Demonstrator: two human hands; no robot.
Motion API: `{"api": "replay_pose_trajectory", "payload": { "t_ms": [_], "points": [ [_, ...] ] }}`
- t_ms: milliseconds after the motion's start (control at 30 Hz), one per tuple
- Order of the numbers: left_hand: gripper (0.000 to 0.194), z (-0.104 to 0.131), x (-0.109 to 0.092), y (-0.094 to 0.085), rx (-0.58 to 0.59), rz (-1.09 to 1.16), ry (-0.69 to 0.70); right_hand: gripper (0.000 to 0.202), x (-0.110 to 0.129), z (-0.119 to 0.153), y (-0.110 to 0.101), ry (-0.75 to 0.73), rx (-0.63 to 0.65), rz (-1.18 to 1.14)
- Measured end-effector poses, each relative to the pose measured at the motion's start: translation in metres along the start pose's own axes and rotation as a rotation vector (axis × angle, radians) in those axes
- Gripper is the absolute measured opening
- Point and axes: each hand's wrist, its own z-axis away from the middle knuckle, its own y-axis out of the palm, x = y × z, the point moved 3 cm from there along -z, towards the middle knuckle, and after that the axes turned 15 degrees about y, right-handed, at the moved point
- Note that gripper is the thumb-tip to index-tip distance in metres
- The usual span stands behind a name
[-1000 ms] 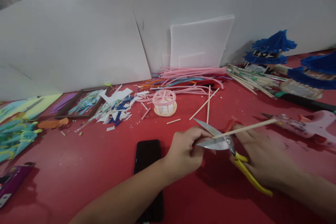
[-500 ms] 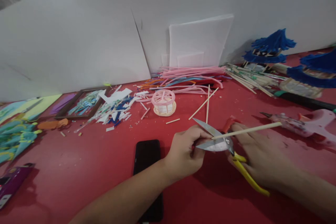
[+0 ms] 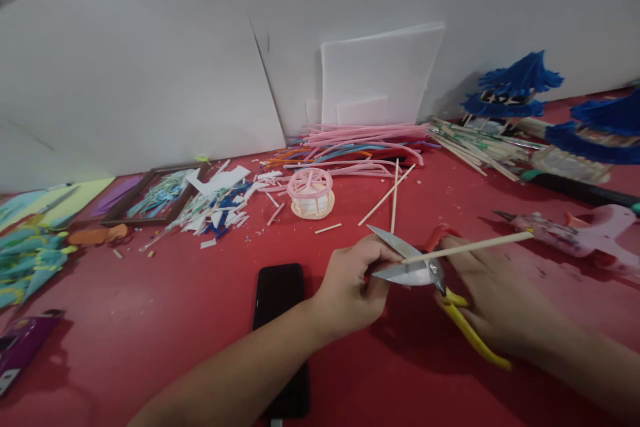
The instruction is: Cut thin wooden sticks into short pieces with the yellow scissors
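My left hand [image 3: 357,280] pinches one end of a thin wooden stick [image 3: 480,244], which slants up to the right. My right hand [image 3: 493,287] grips yellow-handled scissors [image 3: 413,272] with their blades spread apart. The stick lies between the blades near the pivot, and its free end reaches out above my right hand. Part of the scissors' handle is hidden by my fingers. Beyond my hands, a small round frame of pink and pale sticks [image 3: 310,192] stands on the red table [image 3: 200,333]. Two loose sticks [image 3: 387,197] cross each other to its right.
A black phone [image 3: 280,297] lies left of my left forearm. At right are a pink glue gun [image 3: 575,233] and blue-roofed models [image 3: 520,87]. Pink strips [image 3: 370,135] lie at the back, paper scraps [image 3: 220,197] at left, white panels [image 3: 150,60] behind.
The view has shifted very slightly. My hands, the stick and the parted scissor blades keep almost the same position.
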Motion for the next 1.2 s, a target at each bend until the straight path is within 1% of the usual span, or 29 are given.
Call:
{"api": "replay_pose_trajectory", "payload": {
  "t_ms": [100,200,400,533,700,800,900,1033,1200],
  "points": [
    [0.020,0.001,0.002,0.000,-0.013,-0.003,0.000,0.023,-0.004,0.003,0.005,0.011,0.000,0.004],
    [0.020,0.002,0.003,0.001,-0.015,-0.017,-0.001,0.018,-0.004,0.003,0.005,0.015,-0.003,0.008],
    [0.018,0.004,0.003,0.000,-0.016,0.008,-0.026,0.014,0.004,-0.003,-0.007,0.026,-0.014,0.020],
    [0.015,0.003,0.003,0.000,-0.002,0.011,-0.041,0.013,0.011,-0.011,-0.015,0.005,-0.026,0.008],
    [0.016,0.002,0.003,0.001,0.000,0.013,0.013,0.017,0.012,-0.011,-0.016,-0.013,-0.056,-0.006],
    [0.017,0.002,0.002,0.001,-0.006,-0.008,0.032,0.020,0.011,-0.009,-0.013,-0.022,-0.037,-0.024],
    [0.018,0.000,0.002,0.001,-0.003,0.022,0.027,0.021,0.010,-0.009,-0.012,-0.021,-0.024,-0.037],
    [0.019,-0.001,0.001,0.001,-0.007,0.079,0.012,0.014,0.011,-0.008,-0.013,-0.021,-0.002,-0.044],
    [0.014,0.003,0.005,0.003,0.011,0.099,-0.063,0.007,0.012,-0.007,-0.012,0.051,0.092,-0.045]
  ]
}}
